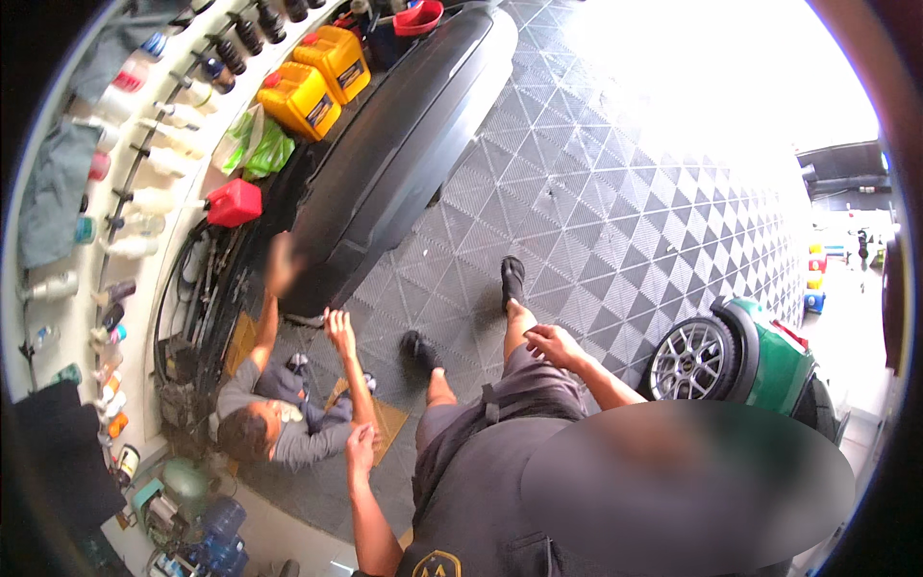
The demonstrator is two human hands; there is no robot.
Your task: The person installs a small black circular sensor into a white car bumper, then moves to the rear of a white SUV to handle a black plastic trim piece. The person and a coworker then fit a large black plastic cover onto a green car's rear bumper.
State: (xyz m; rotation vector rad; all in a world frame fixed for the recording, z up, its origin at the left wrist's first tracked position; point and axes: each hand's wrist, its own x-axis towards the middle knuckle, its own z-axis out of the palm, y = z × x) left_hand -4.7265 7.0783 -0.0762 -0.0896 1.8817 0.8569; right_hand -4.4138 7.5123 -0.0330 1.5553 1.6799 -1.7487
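Observation:
My left hand is raised in front of me with its fingers curled together, close to a co-worker's forearm. Whatever it may hold is too small to make out. Over my grey shorts hangs my right hand, fingers loosely bent and apart, with nothing seen in it. A crouching co-worker in a grey shirt is at my left, beside the near end of a long dark car bumper. One blurred hand of the co-worker is at that bumper; the other is lifted near its lower corner.
Spray bottles line the left wall. Yellow jugs and a red canister stand behind the bumper. At right are a wheel and a green body part. Cardboard lies on the tiled floor.

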